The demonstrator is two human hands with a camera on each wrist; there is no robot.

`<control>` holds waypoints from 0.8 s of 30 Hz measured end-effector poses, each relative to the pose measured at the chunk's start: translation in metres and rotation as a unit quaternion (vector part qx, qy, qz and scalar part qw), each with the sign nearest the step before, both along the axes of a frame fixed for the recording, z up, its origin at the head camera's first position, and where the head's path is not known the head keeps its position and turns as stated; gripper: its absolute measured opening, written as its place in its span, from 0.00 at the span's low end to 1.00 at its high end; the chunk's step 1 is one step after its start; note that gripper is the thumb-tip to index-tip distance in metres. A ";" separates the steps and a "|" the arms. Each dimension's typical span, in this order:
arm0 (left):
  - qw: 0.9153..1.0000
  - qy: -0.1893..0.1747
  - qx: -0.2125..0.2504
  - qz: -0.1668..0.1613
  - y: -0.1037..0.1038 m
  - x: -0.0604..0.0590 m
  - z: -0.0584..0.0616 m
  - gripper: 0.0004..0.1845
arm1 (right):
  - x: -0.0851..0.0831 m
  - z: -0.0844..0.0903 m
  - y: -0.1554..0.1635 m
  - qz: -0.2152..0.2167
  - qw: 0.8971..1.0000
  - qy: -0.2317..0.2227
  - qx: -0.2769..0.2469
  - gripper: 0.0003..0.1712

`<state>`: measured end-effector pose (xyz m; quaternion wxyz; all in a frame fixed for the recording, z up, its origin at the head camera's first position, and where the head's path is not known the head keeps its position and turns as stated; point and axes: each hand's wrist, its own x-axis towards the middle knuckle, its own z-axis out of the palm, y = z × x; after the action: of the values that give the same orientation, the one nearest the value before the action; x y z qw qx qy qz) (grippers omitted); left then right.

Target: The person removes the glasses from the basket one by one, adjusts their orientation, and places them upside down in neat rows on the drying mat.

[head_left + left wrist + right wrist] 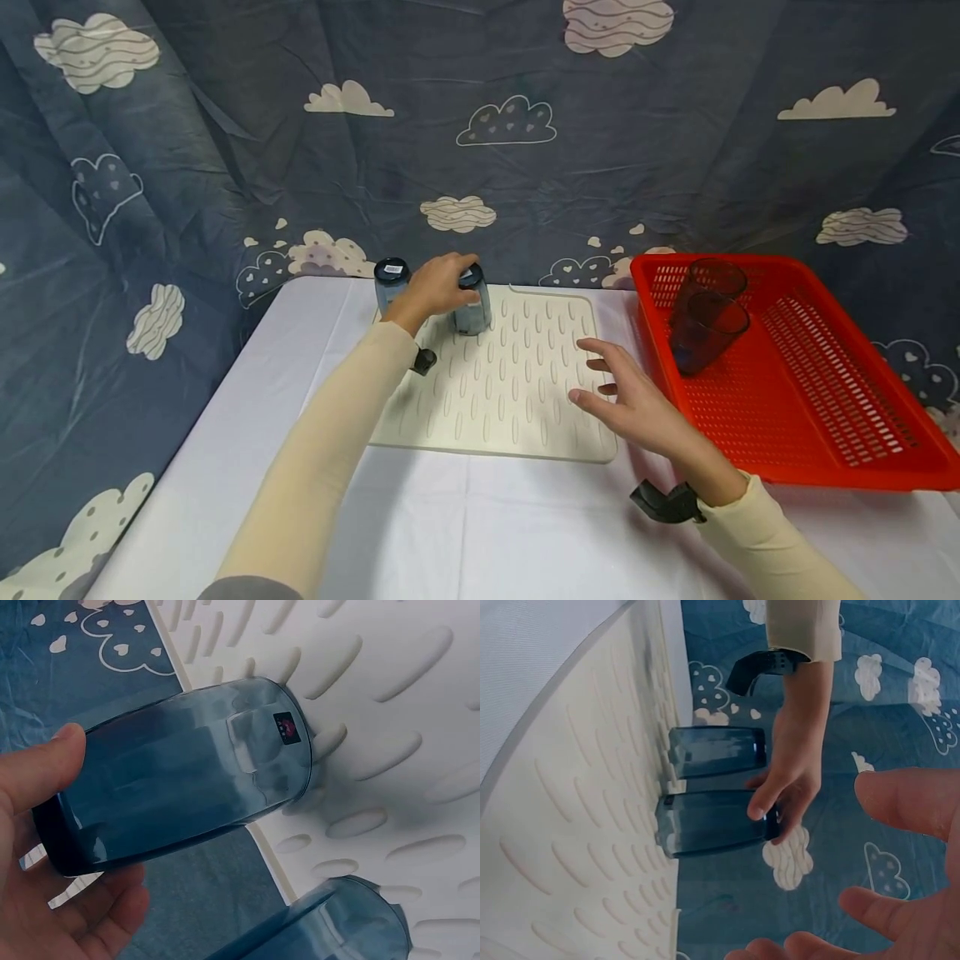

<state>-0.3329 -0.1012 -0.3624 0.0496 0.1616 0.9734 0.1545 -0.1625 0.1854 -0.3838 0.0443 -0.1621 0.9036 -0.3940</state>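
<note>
cloud-print backdrop, ribbed drying mat (517, 375), left hand (435, 287) grips blue glass (472, 304) w/ unreadable sticker, right hand (630, 400) spread

A red slotted basket (825, 417) sits at about three o'clock on the white tabletop (480, 525), with two dark tumblers (708, 321) nested and leaning in its far-left corner. A blue backdrop cloth (480, 133) printed with clouds and hearts hangs from nine o'clock round through twelve to three, behind the tabletop's far edge.
</note>
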 end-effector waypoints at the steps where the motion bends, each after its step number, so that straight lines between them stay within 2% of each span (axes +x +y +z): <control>1: 1.000 -0.001 0.003 0.002 0.000 0.000 -0.001 0.38 | 0.000 0.000 0.000 0.000 1.000 0.000 0.000 0.42; 11: 0.999 -0.009 0.046 0.022 -0.002 -0.004 -0.010 0.40 | 0.001 -0.002 0.000 0.004 1.000 0.005 -0.002 0.40; 14: 0.998 -0.015 0.047 0.029 -0.004 -0.005 -0.011 0.40 | 0.001 -0.002 -0.001 0.003 1.000 0.002 0.000 0.40; 21: 0.998 -0.025 0.047 0.034 0.001 -0.004 -0.010 0.40 | 0.000 -0.005 -0.003 0.011 1.000 0.001 -0.012 0.38; 24: 0.998 -0.034 0.033 0.032 0.004 -0.005 -0.005 0.40 | 0.000 -0.003 -0.003 0.012 1.000 0.000 -0.011 0.38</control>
<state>-0.3378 -0.0973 -0.3679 0.0724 0.1270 0.9701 0.1937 -0.1625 0.1825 -0.3872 0.0475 -0.1735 0.8973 -0.4032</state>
